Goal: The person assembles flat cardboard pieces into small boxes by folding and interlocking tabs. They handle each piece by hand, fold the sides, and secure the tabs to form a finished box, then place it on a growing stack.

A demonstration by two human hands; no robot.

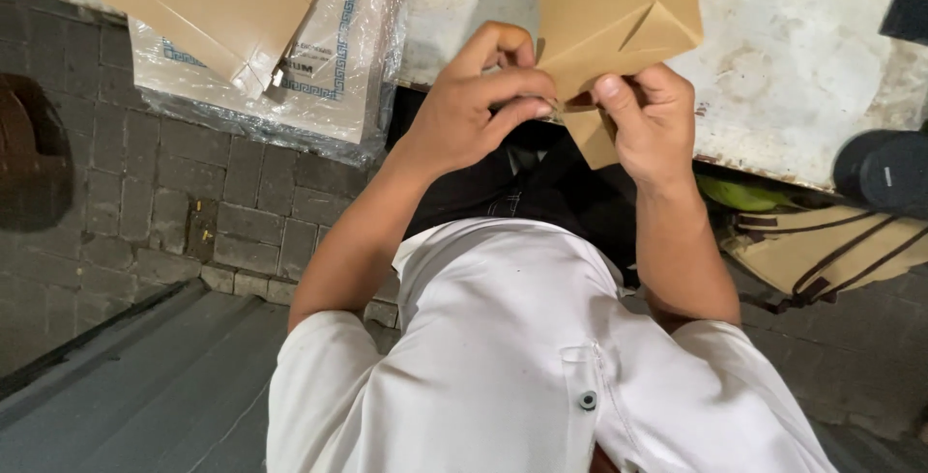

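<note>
Both hands, left (464,111) and right (648,120), pinched the brown paper bag's (614,9) folded corner, holding it taut above the worktop (802,57)

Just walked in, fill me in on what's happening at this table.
A person in a white shirt is working a folded piece of brown paper with both bare hands. The left hand and right hand pinch its lower corner between fingers and thumbs, right at the near edge of a worn white table. To the left, more brown folded sheets lie on a plastic-wrapped bundle. A tan bag with dark straps sits on the brick floor to the right.
</note>
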